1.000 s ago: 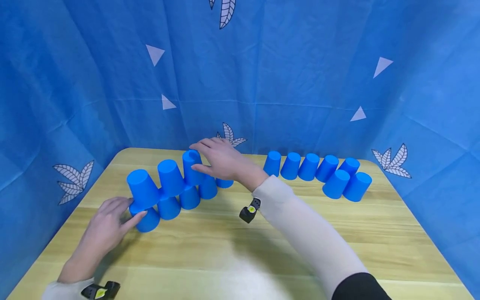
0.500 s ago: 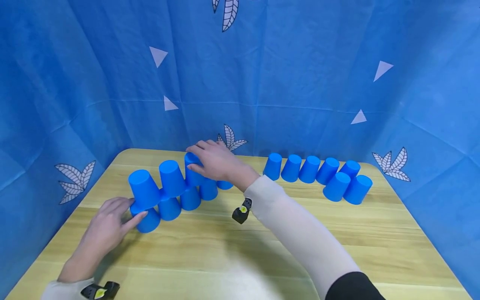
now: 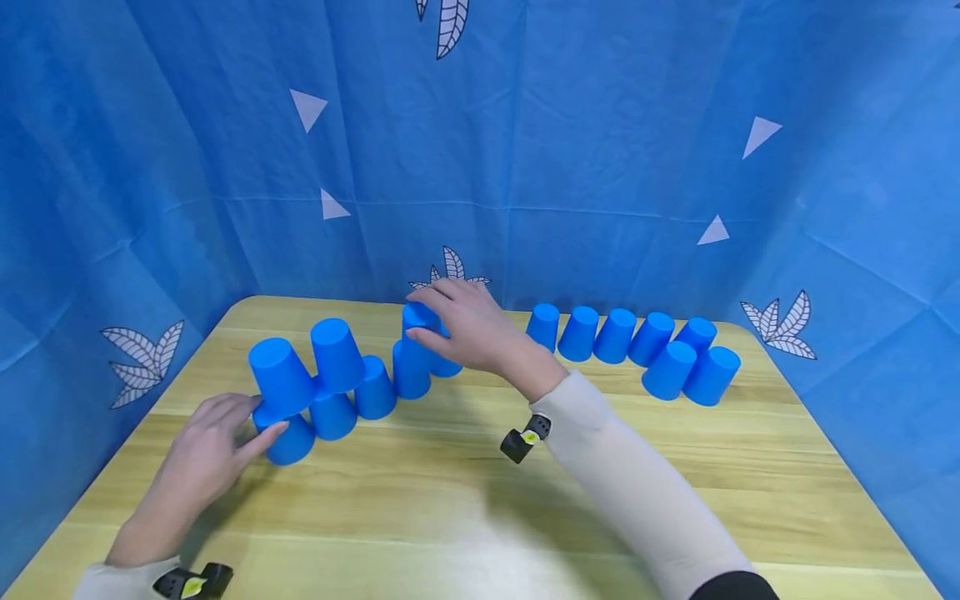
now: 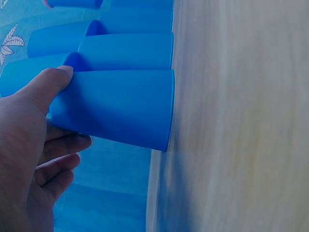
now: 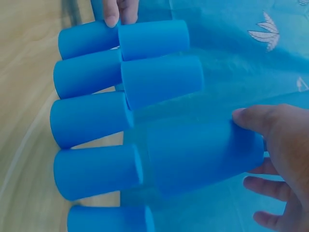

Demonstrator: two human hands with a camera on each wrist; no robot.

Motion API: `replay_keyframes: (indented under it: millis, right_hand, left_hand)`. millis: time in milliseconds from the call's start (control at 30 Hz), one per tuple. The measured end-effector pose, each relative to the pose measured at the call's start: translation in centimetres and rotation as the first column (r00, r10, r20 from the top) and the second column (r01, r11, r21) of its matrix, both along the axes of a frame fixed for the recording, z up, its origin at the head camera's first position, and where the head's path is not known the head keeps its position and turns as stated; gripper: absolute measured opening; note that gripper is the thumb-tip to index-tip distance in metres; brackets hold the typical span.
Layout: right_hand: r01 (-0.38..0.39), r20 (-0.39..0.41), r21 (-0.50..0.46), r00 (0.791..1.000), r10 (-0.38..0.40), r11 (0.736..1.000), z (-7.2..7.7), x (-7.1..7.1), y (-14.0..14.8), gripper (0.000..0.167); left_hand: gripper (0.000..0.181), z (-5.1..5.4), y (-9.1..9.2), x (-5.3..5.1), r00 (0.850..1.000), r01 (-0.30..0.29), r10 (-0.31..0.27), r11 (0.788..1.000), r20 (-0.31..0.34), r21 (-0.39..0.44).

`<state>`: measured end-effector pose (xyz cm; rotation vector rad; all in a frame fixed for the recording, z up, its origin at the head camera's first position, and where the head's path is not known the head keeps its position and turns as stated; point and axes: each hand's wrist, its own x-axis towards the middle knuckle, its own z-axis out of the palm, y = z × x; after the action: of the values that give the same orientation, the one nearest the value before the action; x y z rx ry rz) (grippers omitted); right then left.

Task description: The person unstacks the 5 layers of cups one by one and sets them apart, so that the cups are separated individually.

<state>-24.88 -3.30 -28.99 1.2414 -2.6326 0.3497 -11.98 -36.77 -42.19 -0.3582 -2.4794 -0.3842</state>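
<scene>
Blue cups stand upside down in a slanting row on the left of the table. Two cups, the front one and its neighbour, sit on top of that row. The right hand grips a third upper cup near its closed end, thumb on one side; in the right wrist view this cup is apart from the lower cups. The left hand holds the front lower cup between thumb and fingers, as the left wrist view shows on that cup.
Several more upside-down blue cups stand in a row at the back right of the wooden table, with two cups in front at the row's right end. A blue patterned curtain surrounds the table.
The right hand has moved right with its cup, away from the second upper cup, uncovering the top of a lower cup. The left hand has kept its hold on the front lower cup.
</scene>
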Motion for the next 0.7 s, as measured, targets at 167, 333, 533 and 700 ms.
replay_keyframes:
  millis: [167,333,533,700]
  right_hand:
    - [0.023,-0.022,-0.076,0.999,-0.025,0.997,-0.8,0.5,2.3,0.049]
    - [0.068,0.015,-0.135,0.998,-0.067,0.988,-2.1,1.0,4.4,0.049]
    - [0.095,0.031,-0.178,0.995,-0.091,0.979,-3.5,1.3,6.6,0.049]
    - [0.125,0.033,-0.188,0.992,-0.121,0.974,-4.2,1.1,8.5,0.049]
  left_hand:
    - [0.052,0.1,0.0,0.0,1.000,-0.005,0.005,1.000,0.003,-0.007]
    - [0.049,0.1,0.0,0.1,1.000,0.008,-0.008,1.000,0.007,-0.019]
    - [0.047,0.1,0.0,0.1,1.000,0.023,-0.023,1.000,0.010,-0.018]
    - [0.047,0.1,0.0,0.1,1.000,0.018,-0.018,1.000,0.018,-0.010]
